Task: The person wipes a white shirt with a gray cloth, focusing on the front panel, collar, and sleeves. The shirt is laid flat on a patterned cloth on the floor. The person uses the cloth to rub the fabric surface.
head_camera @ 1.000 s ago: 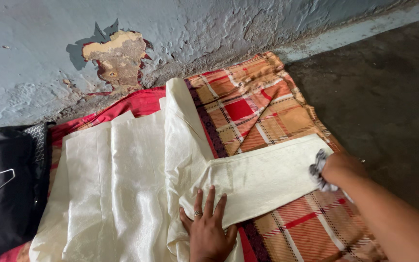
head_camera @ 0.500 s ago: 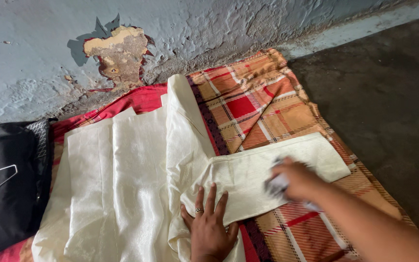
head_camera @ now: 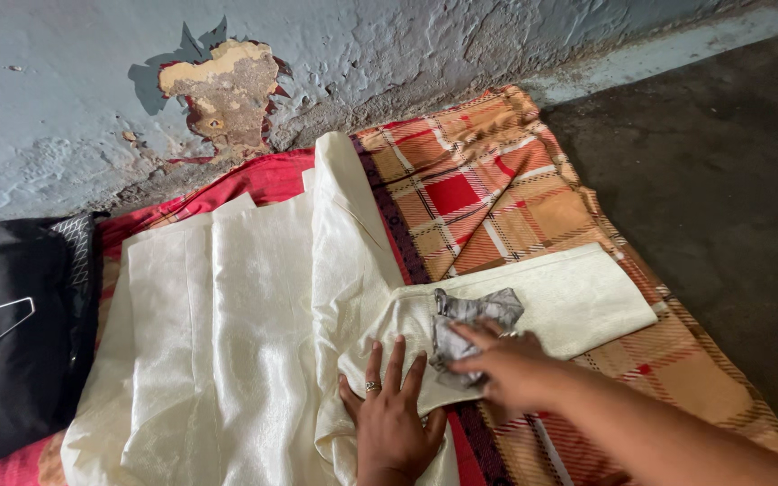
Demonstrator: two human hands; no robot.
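The right hand point(head_camera: 506, 364) has swept inward along the sleeve point(head_camera: 569, 301), from the cuff end a second ago to a spot just beside the left hand point(head_camera: 389, 414), carrying a small grey rag point(head_camera: 470, 324) with it. The rag now lies bunched on the sleeve near the armpit, under the right fingertips, which press down on it half curled. The left hand stays flat, fingers spread, pinning the cream garment point(head_camera: 245, 342) on the plaid blanket point(head_camera: 488, 189). The stroke looks finished: the outer sleeve lies smooth and uncovered.
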